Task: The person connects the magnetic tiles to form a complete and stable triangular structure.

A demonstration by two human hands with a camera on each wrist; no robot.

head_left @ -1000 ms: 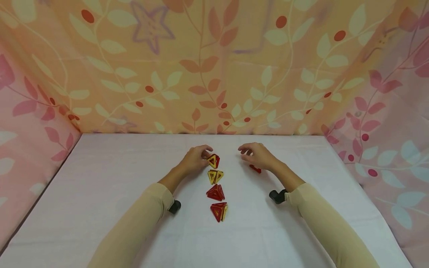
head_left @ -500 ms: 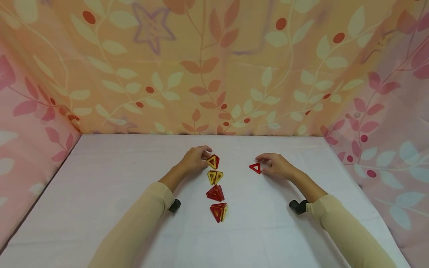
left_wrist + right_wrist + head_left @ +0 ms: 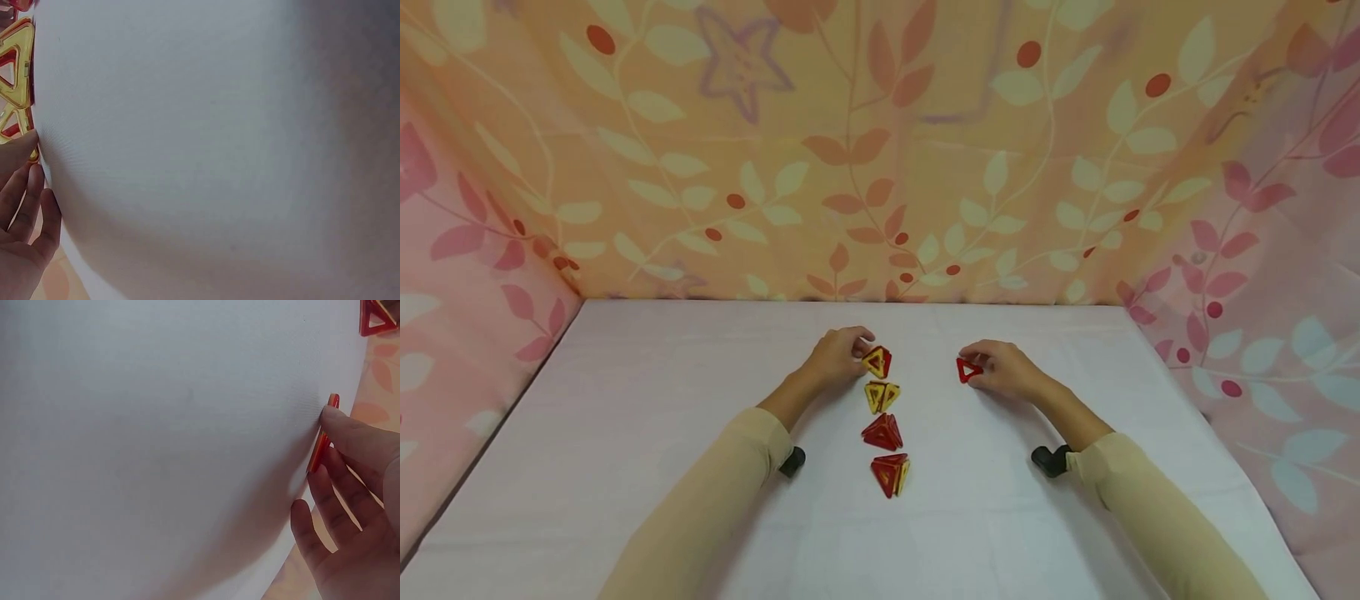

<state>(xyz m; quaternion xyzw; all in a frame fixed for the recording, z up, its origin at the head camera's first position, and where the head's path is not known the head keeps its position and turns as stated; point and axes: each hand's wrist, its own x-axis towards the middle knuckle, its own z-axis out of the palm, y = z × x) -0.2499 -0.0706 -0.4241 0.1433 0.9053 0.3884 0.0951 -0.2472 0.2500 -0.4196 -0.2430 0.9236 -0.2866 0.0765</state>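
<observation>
In the head view my left hand (image 3: 837,357) is at the farthest small pyramid (image 3: 877,362) of red and yellow triangular magnetic tiles. Its thumb and fingertips pinch a lower corner of a yellow tile (image 3: 14,122), as the left wrist view shows. On the right, my right hand (image 3: 1006,368) pinches a single red triangular magnetic tile (image 3: 967,370) between thumb and fingers. That tile (image 3: 322,440) appears nearly edge-on in the right wrist view. A gap of table separates it from the pyramid.
Toward me from the far pyramid, more tile pyramids line up: a yellow one (image 3: 882,396), a red one (image 3: 883,432) and a red-yellow one (image 3: 890,475). They stand on a white-covered table (image 3: 700,350). Patterned fabric (image 3: 850,150) walls the back and sides.
My right hand moved right, uncovering the red tile, then came back a little left and took hold of it; the tile is now slightly shifted and tilted. My left hand stays put.
</observation>
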